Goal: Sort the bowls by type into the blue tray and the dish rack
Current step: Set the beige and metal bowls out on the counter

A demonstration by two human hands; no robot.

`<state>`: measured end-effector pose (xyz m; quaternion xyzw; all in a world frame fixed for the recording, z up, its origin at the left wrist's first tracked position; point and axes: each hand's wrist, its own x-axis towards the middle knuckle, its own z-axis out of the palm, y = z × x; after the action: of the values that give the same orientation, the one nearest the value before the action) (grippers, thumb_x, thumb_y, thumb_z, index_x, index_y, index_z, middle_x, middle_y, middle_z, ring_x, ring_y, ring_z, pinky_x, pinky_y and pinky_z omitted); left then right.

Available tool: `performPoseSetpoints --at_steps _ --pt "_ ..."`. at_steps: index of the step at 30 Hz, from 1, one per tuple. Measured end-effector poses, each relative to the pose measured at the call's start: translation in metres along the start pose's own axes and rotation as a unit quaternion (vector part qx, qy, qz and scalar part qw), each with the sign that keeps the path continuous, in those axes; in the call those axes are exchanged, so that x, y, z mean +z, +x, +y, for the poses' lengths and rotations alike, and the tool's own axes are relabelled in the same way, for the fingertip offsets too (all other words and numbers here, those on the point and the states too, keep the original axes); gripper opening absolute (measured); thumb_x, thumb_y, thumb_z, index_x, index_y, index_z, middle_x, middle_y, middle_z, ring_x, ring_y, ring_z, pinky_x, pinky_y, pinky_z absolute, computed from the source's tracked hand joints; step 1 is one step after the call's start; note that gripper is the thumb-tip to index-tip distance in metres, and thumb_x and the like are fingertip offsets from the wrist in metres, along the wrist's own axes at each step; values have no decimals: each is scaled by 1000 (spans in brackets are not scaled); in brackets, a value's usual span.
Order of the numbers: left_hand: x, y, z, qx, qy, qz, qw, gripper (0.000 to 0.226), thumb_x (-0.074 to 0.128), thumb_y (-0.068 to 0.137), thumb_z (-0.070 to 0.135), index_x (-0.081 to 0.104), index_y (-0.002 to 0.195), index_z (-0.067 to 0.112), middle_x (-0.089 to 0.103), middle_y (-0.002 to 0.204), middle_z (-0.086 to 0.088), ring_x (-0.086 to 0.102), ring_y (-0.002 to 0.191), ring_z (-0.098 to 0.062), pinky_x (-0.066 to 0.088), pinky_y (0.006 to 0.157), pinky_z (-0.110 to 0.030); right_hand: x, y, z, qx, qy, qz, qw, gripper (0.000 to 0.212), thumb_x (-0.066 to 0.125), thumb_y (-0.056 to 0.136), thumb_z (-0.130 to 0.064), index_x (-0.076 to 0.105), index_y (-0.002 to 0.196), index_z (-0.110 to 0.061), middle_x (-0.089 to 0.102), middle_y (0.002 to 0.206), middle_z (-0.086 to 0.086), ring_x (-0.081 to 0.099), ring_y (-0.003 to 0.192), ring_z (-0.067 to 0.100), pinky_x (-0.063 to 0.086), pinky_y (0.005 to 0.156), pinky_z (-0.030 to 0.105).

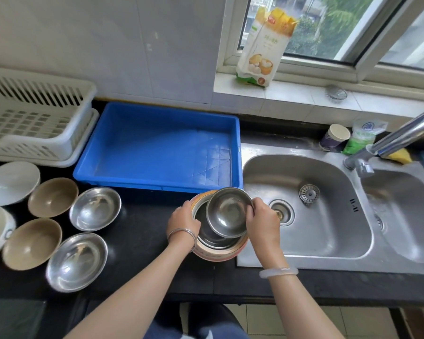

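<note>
A stack of bowls (218, 250) stands on the black counter just left of the sink, with an orange-rimmed bowl at the bottom and steel bowls inside. My left hand (183, 220) grips the stack's left rim. My right hand (263, 220) holds a small steel bowl (228, 212), tilted above the stack. The blue tray (157, 145) lies empty behind them. The white dish rack (34, 118) sits empty at the far left. Two steel bowls (95, 208) (77, 261), two tan bowls (52, 197) (31, 243) and white bowls (10, 182) rest on the counter at left.
A double steel sink (304, 209) with a loose strainer (309, 192) lies to the right, its tap (389, 140) overhanging. A paper cup (334, 138), a green bag and a yellow sponge stand behind the sink. A flour bag (264, 47) leans on the windowsill.
</note>
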<state>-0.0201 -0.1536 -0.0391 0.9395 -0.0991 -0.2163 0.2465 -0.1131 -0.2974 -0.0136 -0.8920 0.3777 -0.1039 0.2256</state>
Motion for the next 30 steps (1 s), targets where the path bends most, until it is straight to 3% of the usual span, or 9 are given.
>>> performPoseSetpoints --at_steps 4,7,13,19,23,26,30 --pt "-6 0 2 6 -29 -5 1000 29 60 80 11 47 105 18 64 92 -7 62 79 -25 53 61 -33 -5 -4 6 21 45 6 999 19 50 91 -11 48 73 -9 54 64 10 39 61 28 25 57 31" --pt "-9 -2 4 29 -26 6 999 32 54 81 9 41 108 20 64 87 -8 62 75 -27 54 60 -34 -8 -6 10 53 69 5 996 17 50 91 -12 55 77 -4 54 62 6 44 61 28 26 55 32" --pt "-8 -5 6 83 33 19 996 30 45 87 10 39 117 15 64 85 -12 61 75 -27 53 65 -36 -14 -5 13 62 92 10 994 16 51 91 -12 60 83 -2 64 72 14 56 69 34 40 59 37" --pt "-11 -6 9 97 30 42 994 6 43 91 19 44 93 13 54 76 -4 54 68 -20 46 59 -31 -15 -5 12 56 103 8 993 15 52 91 -12 61 82 -4 65 72 13 55 67 32 39 60 37" --pt "-10 -6 11 96 7 80 992 12 47 90 18 43 79 15 49 80 1 49 83 -17 40 68 -26 -19 -5 12 57 112 8 992 15 52 91 -13 61 83 -4 66 74 12 56 69 32 38 60 36" --pt "-12 -7 12 92 -5 106 990 12 48 91 20 54 83 13 57 84 -1 47 92 -17 38 74 -25 -25 -4 12 60 124 9 990 14 53 91 -13 63 86 -5 68 77 11 57 71 32 40 63 37" --pt "-21 -8 15 88 -41 110 989 18 46 93 20 56 84 8 63 78 -6 57 83 -25 47 68 -35 -34 -3 12 71 148 6 986 13 54 90 -13 65 98 -13 62 76 -1 53 67 20 30 61 28"
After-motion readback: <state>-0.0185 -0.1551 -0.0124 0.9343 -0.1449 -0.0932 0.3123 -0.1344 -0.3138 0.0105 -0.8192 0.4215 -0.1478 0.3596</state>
